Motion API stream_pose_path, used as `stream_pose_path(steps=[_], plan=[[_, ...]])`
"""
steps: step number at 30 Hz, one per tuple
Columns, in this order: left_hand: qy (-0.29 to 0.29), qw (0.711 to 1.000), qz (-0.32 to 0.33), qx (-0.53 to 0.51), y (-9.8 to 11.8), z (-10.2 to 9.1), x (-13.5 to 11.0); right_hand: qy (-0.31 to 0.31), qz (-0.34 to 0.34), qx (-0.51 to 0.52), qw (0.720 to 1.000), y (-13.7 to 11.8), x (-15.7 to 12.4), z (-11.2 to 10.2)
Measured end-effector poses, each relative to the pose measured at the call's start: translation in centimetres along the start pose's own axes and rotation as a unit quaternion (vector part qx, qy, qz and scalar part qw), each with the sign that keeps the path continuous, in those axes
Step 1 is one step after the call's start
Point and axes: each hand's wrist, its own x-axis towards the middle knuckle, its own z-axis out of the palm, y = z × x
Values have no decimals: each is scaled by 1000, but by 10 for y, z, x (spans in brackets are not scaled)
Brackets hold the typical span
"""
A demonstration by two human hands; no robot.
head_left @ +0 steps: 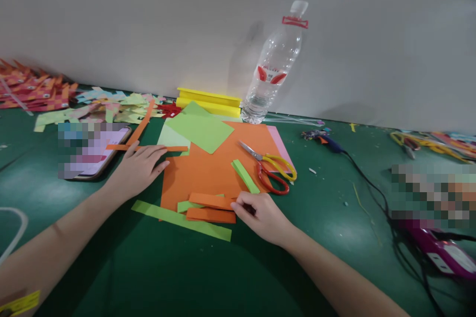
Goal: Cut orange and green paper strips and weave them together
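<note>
My left hand [138,171] lies with its fingers stretched out over a narrow orange paper strip [177,148] beside the phone. A second orange strip [143,124] slants up and away from those fingers. My right hand [265,218] is closed, thumb and forefinger pinching the right end of a folded orange paper strip [210,201]. Another folded orange strip [210,215] and a light green strip [182,223] lie just below it. Beneath these is a large orange paper sheet [208,173], with scissors [266,161] and a short green strip [245,176] on top.
A phone [107,146] lies left of the sheets, with cut paper pieces [115,104] behind it. A tilted-looking plastic bottle [273,64] stands by the wall near yellow folded material [208,103]. A glue gun [329,141] with a black cord [366,183] lies right, near a purple power strip [437,247].
</note>
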Motion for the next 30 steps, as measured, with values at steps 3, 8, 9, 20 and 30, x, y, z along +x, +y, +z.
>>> stream_pose_path(steps=[3, 8, 9, 20, 30], plan=[[7, 1000, 23, -8, 1, -2, 1, 3, -5, -4, 1000, -1, 0, 0], [25, 1000, 1, -11, 0, -3, 1, 9, -11, -12, 1000, -2, -1, 0], [26, 1000, -5, -12, 0, -4, 1, 8, -12, -13, 1000, -2, -1, 0], [18, 999, 13, -39, -1, -3, 0, -1, -15, -24, 1000, 0, -1, 1], [42, 996, 5, -80, 4, -7, 1, 26, -11, -12, 1000, 0, -2, 1]])
